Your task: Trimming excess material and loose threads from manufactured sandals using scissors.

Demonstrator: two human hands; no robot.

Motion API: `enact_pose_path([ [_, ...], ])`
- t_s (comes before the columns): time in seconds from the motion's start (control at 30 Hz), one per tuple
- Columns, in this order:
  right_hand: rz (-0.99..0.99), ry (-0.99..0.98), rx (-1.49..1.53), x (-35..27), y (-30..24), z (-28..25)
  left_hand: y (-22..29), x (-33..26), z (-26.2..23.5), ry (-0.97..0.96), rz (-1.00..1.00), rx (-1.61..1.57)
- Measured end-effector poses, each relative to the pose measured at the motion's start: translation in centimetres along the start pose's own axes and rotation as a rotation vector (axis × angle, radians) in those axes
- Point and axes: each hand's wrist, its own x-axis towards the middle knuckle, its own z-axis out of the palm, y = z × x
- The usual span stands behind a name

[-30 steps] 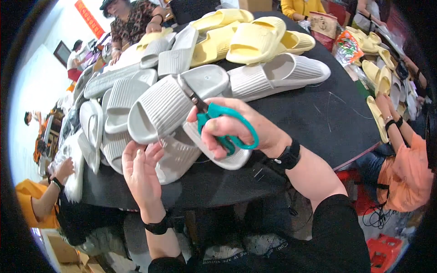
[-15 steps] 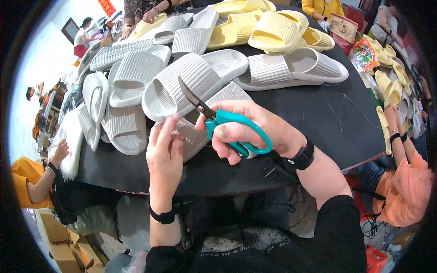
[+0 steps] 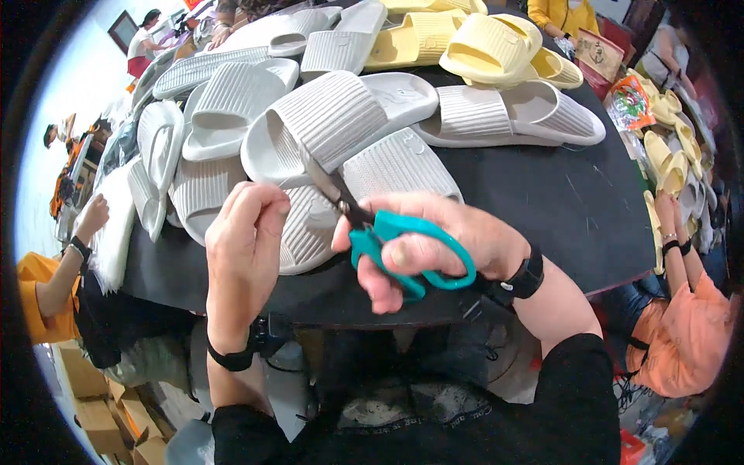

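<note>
My right hand (image 3: 487, 242) is wrapped around the teal handles of a pair of scissors (image 3: 391, 226). Their dark blades are nearly together and point up and left, across the near edge of a light grey ribbed slipper (image 3: 333, 120). To the left, my left hand (image 3: 242, 252) is raised with its fingertips pinched together; whatever may be between them is too small to see. Just beyond the hands, another grey slipper (image 3: 308, 232) lies partly under the first one, and a further ribbed slipper (image 3: 399, 167) shows behind my right hand.
More grey slippers (image 3: 240, 97) cover the left and far side of the black table (image 3: 550, 225). Yellow slippers (image 3: 492, 50) are piled at the back. Loose threads lie at the right. Co-workers' hands (image 3: 670, 221) work at both sides. Cardboard boxes (image 3: 97, 422) stand lower left.
My left hand has come off the slipper's edge and moved left and nearer, its fingers now pinched. The scissors have dropped slightly and their blades look nearer together. The view has shifted slightly.
</note>
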Motion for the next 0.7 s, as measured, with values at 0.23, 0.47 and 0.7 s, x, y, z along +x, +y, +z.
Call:
enact_pose_path([
  [0.23, 0.11, -0.177, 0.036, 0.4, 1.3, 0.9, -0.9, 0.4, 0.1, 0.036, -0.102, -0.051],
  [0.47, 0.217, -0.02, -0.02, 0.4, 0.8, 1.4, -0.8, 0.7, 0.1, 0.032, -0.194, -0.128],
  [0.7, 0.194, 0.048, 0.032, 0.6, 1.5, 1.4, -0.6, 0.8, 0.5, 0.104, -0.173, -0.164],
])
